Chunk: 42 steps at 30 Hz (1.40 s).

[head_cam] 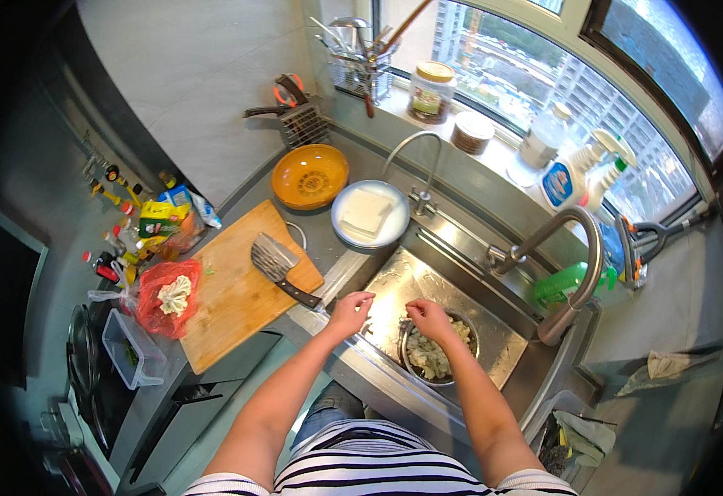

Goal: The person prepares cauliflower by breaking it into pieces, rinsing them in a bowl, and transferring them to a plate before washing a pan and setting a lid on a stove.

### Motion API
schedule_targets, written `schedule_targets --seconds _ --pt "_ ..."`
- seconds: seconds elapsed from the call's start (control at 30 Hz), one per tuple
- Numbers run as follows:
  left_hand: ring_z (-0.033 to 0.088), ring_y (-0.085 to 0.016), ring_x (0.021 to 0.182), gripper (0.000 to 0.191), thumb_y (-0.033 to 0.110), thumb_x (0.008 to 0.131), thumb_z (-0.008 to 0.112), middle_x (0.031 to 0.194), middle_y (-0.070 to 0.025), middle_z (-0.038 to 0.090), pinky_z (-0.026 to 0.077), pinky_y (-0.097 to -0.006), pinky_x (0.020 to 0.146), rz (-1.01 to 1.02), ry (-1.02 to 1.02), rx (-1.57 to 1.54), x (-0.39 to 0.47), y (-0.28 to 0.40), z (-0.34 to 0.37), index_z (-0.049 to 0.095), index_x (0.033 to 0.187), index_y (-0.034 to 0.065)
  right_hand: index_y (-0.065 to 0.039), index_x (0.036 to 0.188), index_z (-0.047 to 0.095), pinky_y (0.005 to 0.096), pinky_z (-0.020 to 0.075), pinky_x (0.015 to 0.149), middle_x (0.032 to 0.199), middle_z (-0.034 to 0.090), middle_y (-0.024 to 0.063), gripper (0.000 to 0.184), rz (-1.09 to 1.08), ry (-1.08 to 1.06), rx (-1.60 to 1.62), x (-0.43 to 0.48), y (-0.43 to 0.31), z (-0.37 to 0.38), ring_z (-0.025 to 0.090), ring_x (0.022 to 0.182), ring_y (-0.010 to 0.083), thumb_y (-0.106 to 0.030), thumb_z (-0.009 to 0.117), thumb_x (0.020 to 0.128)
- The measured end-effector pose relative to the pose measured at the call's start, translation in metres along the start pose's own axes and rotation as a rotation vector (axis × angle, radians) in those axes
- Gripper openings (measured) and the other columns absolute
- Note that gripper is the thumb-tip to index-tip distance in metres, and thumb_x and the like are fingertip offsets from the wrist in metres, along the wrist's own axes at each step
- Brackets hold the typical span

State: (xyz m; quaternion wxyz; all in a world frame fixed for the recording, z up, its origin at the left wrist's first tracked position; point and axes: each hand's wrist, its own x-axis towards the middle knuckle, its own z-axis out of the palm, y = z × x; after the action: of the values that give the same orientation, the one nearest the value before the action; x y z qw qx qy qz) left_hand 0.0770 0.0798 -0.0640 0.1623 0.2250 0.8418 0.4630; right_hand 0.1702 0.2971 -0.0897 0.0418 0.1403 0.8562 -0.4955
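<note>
My left hand (350, 313) hovers over the near left edge of the steel sink (392, 279), its fingers curled and no object visible in them. Over the left part of a round metal pot (474, 335) is my right hand (429, 317), fingers bent down; whether the fingertips pinch anything is hidden. Inside the pot, which stands in the sink, lie pale cauliflower pieces (426, 354), partly covered by my right hand and forearm. Left of the sink, a cleaver (275, 260) with a dark handle rests on a wooden cutting board (231, 297), its handle reaching past the board's edge.
A white bowl (402, 229) with tofu (366, 212) stands behind the sink's left corner, beside an orange bowl (284, 180). A red bag (151, 310) with cauliflower (175, 296) touches the board's left side. The curved faucet (591, 248) arches over the sink's right side.
</note>
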Motion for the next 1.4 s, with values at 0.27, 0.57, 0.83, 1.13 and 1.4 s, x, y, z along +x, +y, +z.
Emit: schedule_targets --seconds 0.27,0.57,0.83,1.13,1.4 --pt "0.063 -0.010 0.082 0.030 0.016 0.095 0.055 0.097 -0.0052 0.068 0.049 -0.0231 0.074 -0.212 0.219 -0.341 0.021 -0.051 -0.107 0.059 0.120 -0.0003 -0.006 0.119 0.054 0.0255 0.0474 0.060 0.096 0.065 0.0052 0.034 0.072 -0.237 0.496 0.104 -0.114 0.100 0.062 0.076 0.0114 -0.030 0.052 0.096" --pt "0.059 -0.016 0.107 0.035 0.014 0.096 0.054 0.119 -0.0130 0.062 0.045 -0.0258 0.091 -0.199 0.226 -0.532 0.037 -0.089 -0.204 0.053 0.125 -0.0043 -0.006 0.128 0.037 0.0356 0.0534 0.070 0.112 0.053 0.0136 0.051 0.476 -0.018 1.166 0.274 -0.184 0.180 0.060 0.087 0.0250 -0.043 0.050 0.096" --pt "0.058 -0.013 0.103 0.037 0.014 0.095 0.055 0.117 -0.0117 0.062 0.046 -0.0247 0.088 -0.232 0.199 -0.602 0.035 -0.119 -0.241 0.050 0.128 -0.0023 0.003 0.111 0.053 0.0285 0.0553 0.067 0.097 0.063 0.0150 0.033 0.509 0.093 1.086 0.309 -0.190 0.194 0.064 0.080 0.0203 -0.023 0.037 0.099" --pt "0.059 -0.012 0.087 0.037 0.034 0.097 0.050 0.101 -0.0043 0.060 0.051 -0.0264 0.068 -0.365 0.248 -0.576 0.032 -0.123 -0.249 0.052 0.122 0.0065 0.008 0.110 0.053 0.0269 0.0562 0.071 0.097 0.065 0.0165 0.032 0.379 -0.172 1.021 0.202 -0.202 0.171 0.066 0.082 0.0200 -0.018 0.040 0.096" --pt "0.064 -0.019 0.089 0.047 0.032 0.092 0.058 0.106 -0.0103 0.058 0.057 -0.0313 0.066 -0.371 0.034 -0.723 0.008 -0.056 -0.220 0.044 0.127 0.0045 0.001 0.110 0.056 0.0269 0.0540 0.073 0.098 0.067 0.0098 0.027 0.261 -0.217 0.775 0.076 -0.146 0.097 0.067 0.082 0.0171 -0.018 0.043 0.095"
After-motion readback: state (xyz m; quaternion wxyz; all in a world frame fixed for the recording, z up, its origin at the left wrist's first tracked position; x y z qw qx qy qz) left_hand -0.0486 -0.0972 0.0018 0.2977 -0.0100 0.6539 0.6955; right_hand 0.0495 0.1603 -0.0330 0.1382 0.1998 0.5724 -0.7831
